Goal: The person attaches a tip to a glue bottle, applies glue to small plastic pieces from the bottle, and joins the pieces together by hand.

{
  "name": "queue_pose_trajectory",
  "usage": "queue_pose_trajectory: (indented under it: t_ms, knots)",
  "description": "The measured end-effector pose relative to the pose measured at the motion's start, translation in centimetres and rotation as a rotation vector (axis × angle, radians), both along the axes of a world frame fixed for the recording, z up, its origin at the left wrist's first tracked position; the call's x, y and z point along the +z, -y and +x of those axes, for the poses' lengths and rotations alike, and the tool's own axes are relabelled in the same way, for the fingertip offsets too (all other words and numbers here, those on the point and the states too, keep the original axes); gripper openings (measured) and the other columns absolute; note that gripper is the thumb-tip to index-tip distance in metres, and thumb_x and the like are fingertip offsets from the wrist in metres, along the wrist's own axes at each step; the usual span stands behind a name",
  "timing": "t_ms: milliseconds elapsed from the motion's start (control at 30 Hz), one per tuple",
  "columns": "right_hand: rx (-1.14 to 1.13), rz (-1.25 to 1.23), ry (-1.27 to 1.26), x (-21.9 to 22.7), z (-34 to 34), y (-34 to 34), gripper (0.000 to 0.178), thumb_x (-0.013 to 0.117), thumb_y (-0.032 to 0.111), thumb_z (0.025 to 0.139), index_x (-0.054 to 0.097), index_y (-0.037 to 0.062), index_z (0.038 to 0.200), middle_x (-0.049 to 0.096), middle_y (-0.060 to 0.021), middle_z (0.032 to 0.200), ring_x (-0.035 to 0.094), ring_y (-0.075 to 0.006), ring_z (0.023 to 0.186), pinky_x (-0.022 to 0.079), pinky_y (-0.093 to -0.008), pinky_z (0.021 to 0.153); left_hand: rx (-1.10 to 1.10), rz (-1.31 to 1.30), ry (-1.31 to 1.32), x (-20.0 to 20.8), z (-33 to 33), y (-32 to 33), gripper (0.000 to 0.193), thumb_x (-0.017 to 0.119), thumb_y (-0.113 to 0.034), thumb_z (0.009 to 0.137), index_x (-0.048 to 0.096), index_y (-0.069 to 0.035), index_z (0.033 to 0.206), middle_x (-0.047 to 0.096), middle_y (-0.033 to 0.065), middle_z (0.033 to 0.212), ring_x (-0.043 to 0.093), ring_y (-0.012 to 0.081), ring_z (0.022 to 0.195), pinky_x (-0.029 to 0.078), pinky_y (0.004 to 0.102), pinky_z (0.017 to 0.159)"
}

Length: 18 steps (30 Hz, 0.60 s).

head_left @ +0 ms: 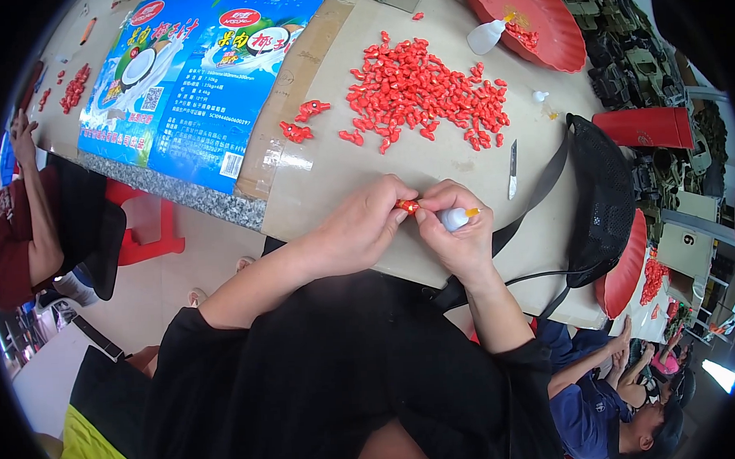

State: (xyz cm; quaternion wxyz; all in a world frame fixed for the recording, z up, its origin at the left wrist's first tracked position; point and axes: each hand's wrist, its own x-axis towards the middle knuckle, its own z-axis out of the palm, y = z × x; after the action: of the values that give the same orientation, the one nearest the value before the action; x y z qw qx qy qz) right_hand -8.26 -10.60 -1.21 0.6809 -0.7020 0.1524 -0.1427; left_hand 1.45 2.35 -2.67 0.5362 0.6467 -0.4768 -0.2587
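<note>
Both my hands meet over the near edge of the table. Between the fingertips of my left hand [365, 220] and my right hand [460, 235] is a small red piece [408, 206] with gold-coloured marks. My right hand also keeps a small white squeeze bottle [451, 219] with an orange-yellow tip tucked in its fingers. Beyond my hands spreads a loose pile of small red pieces [415, 92]. Left of that pile lie two larger red figures with dark spots [311, 110]. A slim craft knife [512, 171] rests to the right of my hands.
Blue printed cardboard [194, 98] covers the table's left part. At the far right are a red scalloped tray [543, 21] and another white squeeze bottle [486, 37]. A black mesh bag [600, 203] with straps lies on the right edge, near a second red tray [622, 272]. Other people sit on both sides.
</note>
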Motion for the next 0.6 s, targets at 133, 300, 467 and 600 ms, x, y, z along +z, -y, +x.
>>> queue_pose_trajectory:
  t_ms: [133, 300, 467, 600]
  knots:
    - [0.002, -0.001, 0.002, -0.02, -0.01, 0.01, 0.01, 0.055, -0.009, 0.068, 0.054, 0.0001, 0.073, 0.052, -0.005, 0.075, 0.047, -0.008, 0.067, 0.037, -0.0194, 0.06, -0.003, -0.007, 0.014, -0.07, 0.06, 0.01, 0.018, 0.043, 0.002, 0.081, 0.038, 0.001, 0.097, 0.047, 0.0151, 0.088, 0.051, 0.0257, 0.078, 0.041, 0.032, 0.069]
    - [0.009, -0.014, 0.01, -0.09, -0.02, 0.05, 0.01, 0.055, -0.008, 0.069, 0.054, 0.0001, 0.073, 0.052, -0.0052, 0.075, 0.047, -0.0085, 0.067, 0.037, -0.0199, 0.061, 0.002, -0.027, 0.045, 0.0, 0.04, 0.05, 0.018, 0.044, 0.002, 0.08, 0.037, 0.002, 0.097, 0.047, 0.0161, 0.088, 0.051, 0.0275, 0.078, 0.041, 0.0334, 0.069]
    - [0.002, 0.006, 0.004, 0.07, 0.0, -0.02, 0.009, 0.055, -0.008, 0.068, 0.054, 0.0001, 0.073, 0.052, -0.0053, 0.075, 0.047, -0.0088, 0.067, 0.037, -0.0201, 0.061, 0.003, -0.027, 0.045, 0.03, 0.03, 0.06, 0.018, 0.044, 0.002, 0.08, 0.037, 0.002, 0.097, 0.047, 0.0166, 0.087, 0.051, 0.0285, 0.077, 0.041, 0.034, 0.069]
    - [0.01, -0.022, 0.007, -0.1, -0.03, 0.06, 0.009, 0.055, -0.008, 0.069, 0.054, 0.0002, 0.073, 0.052, -0.0055, 0.076, 0.047, -0.0087, 0.067, 0.037, -0.0201, 0.061, -0.002, -0.013, 0.041, 0.15, 0.03, 0.05, 0.018, 0.044, 0.002, 0.08, 0.037, 0.002, 0.096, 0.047, 0.0168, 0.088, 0.051, 0.0289, 0.077, 0.041, 0.0342, 0.068]
